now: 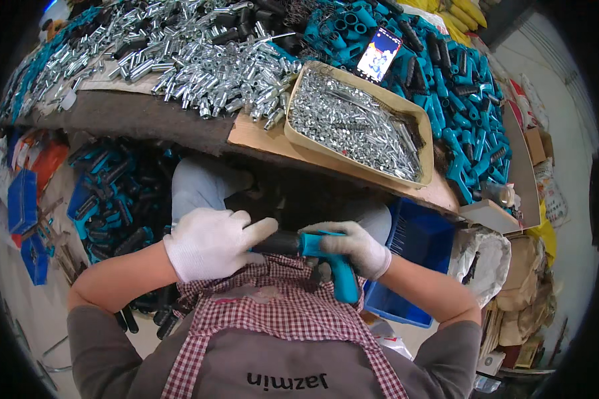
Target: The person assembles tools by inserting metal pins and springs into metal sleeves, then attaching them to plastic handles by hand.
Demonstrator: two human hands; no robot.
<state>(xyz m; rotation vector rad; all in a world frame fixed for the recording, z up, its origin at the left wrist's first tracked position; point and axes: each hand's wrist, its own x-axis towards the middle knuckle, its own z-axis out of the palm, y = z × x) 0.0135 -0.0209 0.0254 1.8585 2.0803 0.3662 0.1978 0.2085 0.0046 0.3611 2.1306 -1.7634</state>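
Note:
Over my lap, a teal and black pistol-grip tool lies sideways between my hands. Its black barrel points left and its teal handle hangs down to the right. My right hand, in a white knit glove, is closed around the teal body. My left hand, gloved the same way, is closed at the black barrel end, with the fingers curled round its tip. What lies under the left fingers is hidden. Below the tool is my red-and-white checked apron.
Ahead is a worktable with heaped silver metal parts, a cream tray of small metal pieces, teal housings and a lit phone. A blue crate stands at my right; finished-looking teal-black tools are piled at left.

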